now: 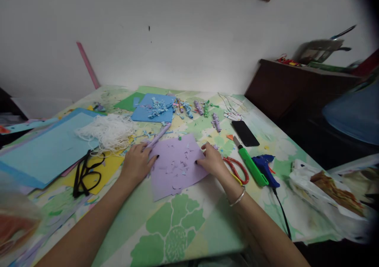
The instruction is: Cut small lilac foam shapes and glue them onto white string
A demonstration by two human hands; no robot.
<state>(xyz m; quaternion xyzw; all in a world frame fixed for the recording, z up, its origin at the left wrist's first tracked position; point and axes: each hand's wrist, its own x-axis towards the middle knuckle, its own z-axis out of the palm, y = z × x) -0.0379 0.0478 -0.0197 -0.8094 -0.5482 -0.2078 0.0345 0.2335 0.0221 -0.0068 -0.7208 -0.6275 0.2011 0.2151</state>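
Observation:
A light purple sheet (166, 182), strewn with small purple and blue scraps, lies between my hands. My left hand (136, 163) is at its left edge, thumb stretched over the sheet and fingers apart at the near end of a thin purple roll (160, 135). At the right edge my right hand (212, 160) is open and curved, thumb on or just above the sheet and fingers spread beyond it. Beside my right wrist lie red-handled scissors (243, 170), partly hidden by the arm. A green box cutter (251, 166) with its blade out lies further right.
Right: a blue glue gun (264, 170) with a cord, a black phone (245, 133), a white plastic bag (314, 196). Behind: fringed paper rolls (216, 122) and a blue sheet (145, 115) with scraps. Left: white string (108, 131), black-framed glasses (85, 178), light blue sheets (44, 152).

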